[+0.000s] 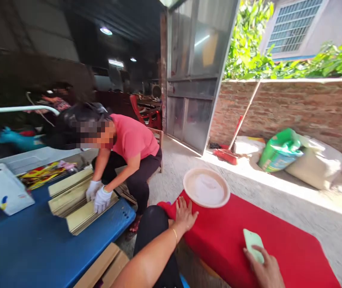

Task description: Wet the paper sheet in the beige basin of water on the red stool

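Observation:
My left hand (185,216) lies open on the red cloth (281,216) near the table's left end, fingers spread, close to the rim of a round pale basin (187,188). White material (205,188) covers the basin's bottom; I cannot tell whether it is powder or liquid. At the lower right, my right hand (267,270) grips the near end of a pale green, flat, rounded rectangular piece (251,238) between thumb and fingers. That piece rests on or just above the cloth; its exact kind is unclear.
A co-worker in white gloves (102,200) handles stacks of yellowish folded sheets (79,218) on a blue table (18,248) to my left. An open cardboard box (99,266) stands between us. Sacks (317,160) and a red broom (226,156) sit by the brick wall.

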Demonstrator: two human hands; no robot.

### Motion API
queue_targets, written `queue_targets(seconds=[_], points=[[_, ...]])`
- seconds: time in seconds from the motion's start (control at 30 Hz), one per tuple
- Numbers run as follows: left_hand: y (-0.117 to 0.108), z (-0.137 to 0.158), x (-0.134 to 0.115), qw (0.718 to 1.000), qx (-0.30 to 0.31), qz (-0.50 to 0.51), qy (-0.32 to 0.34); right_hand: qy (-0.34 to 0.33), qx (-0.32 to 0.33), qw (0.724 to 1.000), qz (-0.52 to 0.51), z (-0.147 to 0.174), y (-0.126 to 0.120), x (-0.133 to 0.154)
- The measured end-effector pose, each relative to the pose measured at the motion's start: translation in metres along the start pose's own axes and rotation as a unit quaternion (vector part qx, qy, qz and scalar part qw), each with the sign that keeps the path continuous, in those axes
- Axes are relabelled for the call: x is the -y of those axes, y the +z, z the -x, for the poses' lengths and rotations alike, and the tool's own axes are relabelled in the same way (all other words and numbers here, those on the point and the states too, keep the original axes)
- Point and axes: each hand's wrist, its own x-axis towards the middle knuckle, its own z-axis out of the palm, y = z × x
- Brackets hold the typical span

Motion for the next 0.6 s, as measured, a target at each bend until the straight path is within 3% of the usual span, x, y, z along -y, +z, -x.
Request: queue_targets(seconds=[0.07, 0.17, 0.3, 0.37, 0.47, 0.6], points=[[0.001, -0.003, 0.002, 0.999, 0.004, -0.033, -0.004, 0.052, 0.008, 0.999, -0.006, -0.005, -0.004, -0.004], [0.003, -0.004, 0.003, 0.998, -0.002, -0.062, 0.002, 0.066, 0.029, 0.997, 0.034, 0.001, 0.005, 0.027], [0.006, -0.002, 0.003, 0.996, -0.022, -0.091, 0.004, -0.068, 0.110, 0.991, 0.030, 0.041, 0.037, 0.092], [0.007, -0.002, 0.003, 0.993, -0.029, -0.111, -0.002, -0.126, 0.149, 0.981, -0.003, 0.058, 0.049, 0.111], [0.007, -0.004, 0.003, 0.987, -0.039, -0.154, -0.004, -0.134, 0.169, 0.976, -0.024, 0.065, 0.050, 0.108], [0.002, 0.002, 0.001, 0.975, -0.051, -0.214, 0.016, -0.036, 0.103, 0.994, 0.005, 0.052, 0.011, 0.059]])
